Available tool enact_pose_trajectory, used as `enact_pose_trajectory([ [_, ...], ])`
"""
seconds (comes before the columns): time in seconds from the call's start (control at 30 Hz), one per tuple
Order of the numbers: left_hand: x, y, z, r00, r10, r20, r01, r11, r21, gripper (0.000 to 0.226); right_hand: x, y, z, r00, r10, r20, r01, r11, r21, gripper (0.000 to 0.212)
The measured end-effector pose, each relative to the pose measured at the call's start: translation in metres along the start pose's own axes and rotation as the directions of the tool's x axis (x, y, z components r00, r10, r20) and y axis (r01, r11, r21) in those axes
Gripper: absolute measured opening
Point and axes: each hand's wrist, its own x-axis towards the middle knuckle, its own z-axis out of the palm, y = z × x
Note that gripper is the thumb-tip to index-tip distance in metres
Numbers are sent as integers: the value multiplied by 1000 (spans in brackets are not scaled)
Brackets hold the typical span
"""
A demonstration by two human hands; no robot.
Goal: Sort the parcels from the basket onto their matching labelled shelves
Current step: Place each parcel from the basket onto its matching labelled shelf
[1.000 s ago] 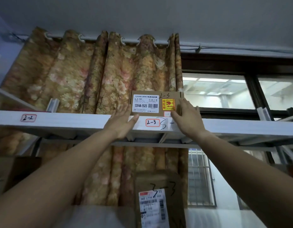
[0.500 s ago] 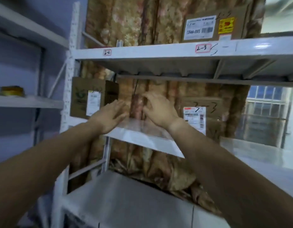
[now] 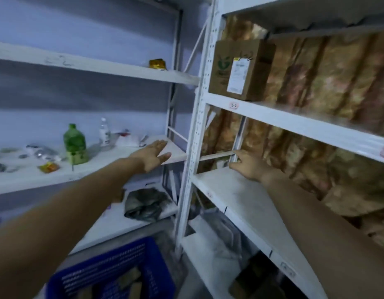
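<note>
Hovering empty and loose-fingered, the left hand (image 3: 151,155) and right hand (image 3: 248,167) flank a white perforated metal shelf post (image 3: 192,147).

A single wide-angle view from the person's head looks forward and down, close to the white shelving (image 3: 273,117) that fills the right of the frame. Both forearms reach in from the bottom edge, and a blue basket (image 3: 113,275) sits at lower left.
</note>
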Motion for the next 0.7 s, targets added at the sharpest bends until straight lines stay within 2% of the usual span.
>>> enact_pose_trajectory([
  [0.2, -26, -95, 5, 990, -140, 4, 140, 989, -44, 63, 40, -74, 57, 988, -110, 104, 110, 994, 13, 66],
  [0.3, -37, -157, 19, 974, -218, 58, 221, 974, -52, 61, 66, -118, 105, 971, -158, 178, 158, 987, 10, 64],
  [0.5, -56, -285, 58, 926, -344, 157, 351, 936, -19, 65, 107, -197, 212, 902, -159, 402, 147, 987, 61, 68],
  [0.7, -53, -358, 92, 880, -386, 278, 409, 912, -25, 65, 134, -243, 293, 858, -190, 477, 175, 982, 76, 62],
])
